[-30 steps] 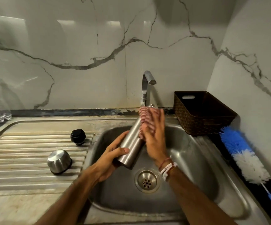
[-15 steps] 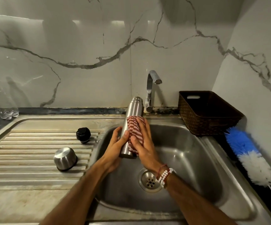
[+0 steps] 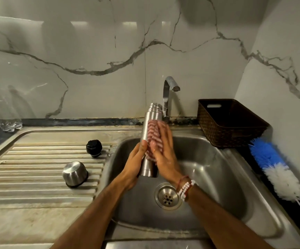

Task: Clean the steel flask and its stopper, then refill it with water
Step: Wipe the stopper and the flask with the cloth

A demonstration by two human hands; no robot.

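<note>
**Flask held over the sink, cloth pressed to its side**

Head view: The steel flask (image 3: pixel 150 121) stands nearly upright in the air above the sink (image 3: pixel 217 168), with its bottom over the basin, up and to the left of the drain (image 3: pixel 167 196). The left hand (image 3: pixel 133 164) is wrapped round the lower part of the flask. The right hand (image 3: pixel 163 153) lies against its right side, fingers stretched upward, flattening a red-and-white striped cloth (image 3: pixel 153 133) onto the metal. The two hands sit close together with the flask between them, and they hide most of its lower half. Beaded bracelets (image 3: pixel 186 188) circle the right wrist.

The flask's mouth is uncapped. It overlaps the stem of the tap (image 3: pixel 169 90), whose spout juts out above it and to the right.

On the ribbed draining board (image 3: pixel 28 168) to the left, the black stopper (image 3: pixel 94 147) rests near the edge of the basin. A steel cup (image 3: pixel 75 174) sits upside down nearer the camera, apart from the stopper.

At the far left, a clear plastic bottle (image 3: pixel 9 123) stands on the dark desk against the marble wall (image 3: pixel 91 51). To the right of the tap, a brown woven basket (image 3: pixel 230 126) sits in the corner, close to the sink rim. A blue-and-white duster (image 3: pixel 275 168) lies along the right wall just beside the basket, its blue handle pointing toward the camera.
</note>
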